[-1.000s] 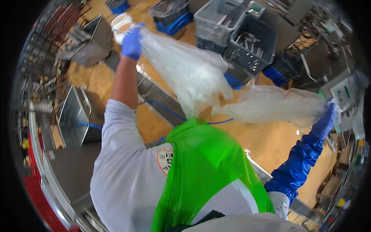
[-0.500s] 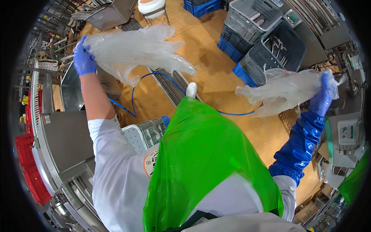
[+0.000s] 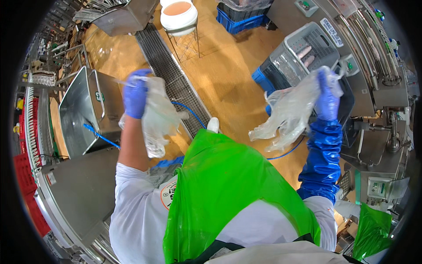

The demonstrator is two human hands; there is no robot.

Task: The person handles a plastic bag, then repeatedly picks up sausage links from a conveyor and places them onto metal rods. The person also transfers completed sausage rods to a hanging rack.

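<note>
My left hand [image 3: 135,94], in a blue-purple glove, is closed around a crumpled piece of clear plastic film [image 3: 159,112] that hangs down beside the wrist. Another clear plastic film [image 3: 288,108] droops in ragged folds from my right hand [image 3: 327,99], which is gloved the same way and gripping it. Both hands are raised wide apart in front of me. A shiny blue sleeve [image 3: 321,152] covers my right forearm; the left forearm [image 3: 134,143] is bare. Between them spreads my green apron [image 3: 237,176]. Whether the films are bags or sheets I cannot make out.
At left stands a steel tub [image 3: 99,103] beside a grey metal cabinet [image 3: 81,189]. A floor grate [image 3: 169,75] runs past a white bucket [image 3: 179,20] on a stand. Grey crates [image 3: 303,48] sit at right near steel machinery. A blue hose [image 3: 189,110] crosses the floor.
Both hands have come inward, the left also a little lower and the right higher, each still holding its film. The films now hang downward instead of streaming out sideways. My view has shifted.
</note>
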